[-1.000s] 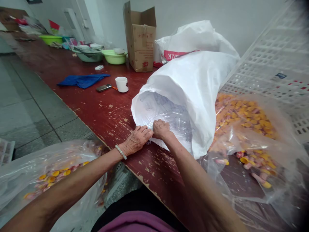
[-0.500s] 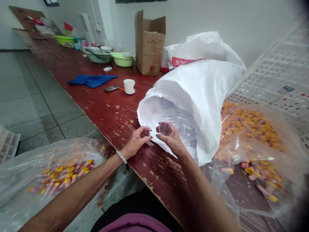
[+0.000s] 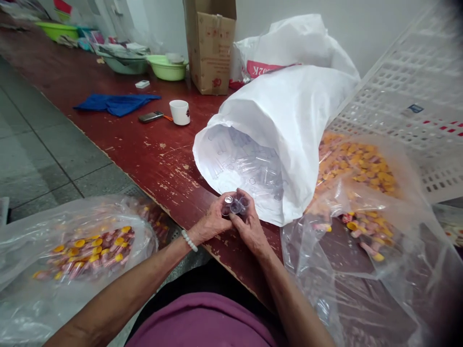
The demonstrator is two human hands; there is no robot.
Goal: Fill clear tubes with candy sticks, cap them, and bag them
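Observation:
Several small clear plastic tubes point(image 3: 236, 206) are bunched between my two hands, their round ends facing up. My left hand point(image 3: 213, 219), with a white bead bracelet at the wrist, is closed round the tubes from the left. From the right, my right hand point(image 3: 249, 224) wraps its fingers round them, and the two hands touch. Just beyond, a large white sack point(image 3: 289, 106) lies on its side with its mouth toward me. Inside it are many more clear tubes point(image 3: 249, 166).
On the red table point(image 3: 162, 168) are a white cup point(image 3: 180, 113), a phone point(image 3: 151, 117), a blue cloth point(image 3: 115, 103), a cardboard box point(image 3: 213, 53) and basins point(image 3: 168, 68). Plastic bags of yellow-capped pieces lie left point(image 3: 90, 250) and right point(image 3: 365, 164). A white crate point(image 3: 408, 111) leans at right.
My hands have come together and drawn back from the sack's mouth, bringing the clear tubes into one bunch. The view has tilted downward and shifted right.

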